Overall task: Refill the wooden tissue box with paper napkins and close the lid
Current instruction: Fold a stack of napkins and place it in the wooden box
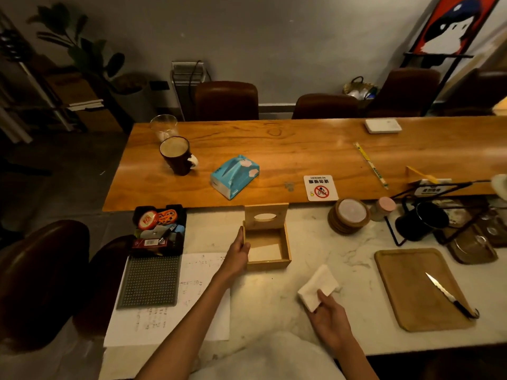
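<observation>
The wooden tissue box (pixel 285 248) stands on the marble counter with its lid (pixel 266 216) raised upright at the back; the lid has an oval slot. A few white napkins lie flat inside the box. My left hand (pixel 238 255) grips the box's left wall. My right hand (pixel 330 318) holds a folded stack of white paper napkins (pixel 318 286) just above the counter, to the right of and nearer than the box.
A blue tissue pack (pixel 234 175), a dark mug (pixel 177 154) and a glass (pixel 164 126) stand on the wooden table behind. A black tray of small items (pixel 157 229) lies left of the box. Right are coasters (pixel 348 215), a cutting board (pixel 419 289) with a knife (pixel 445 293).
</observation>
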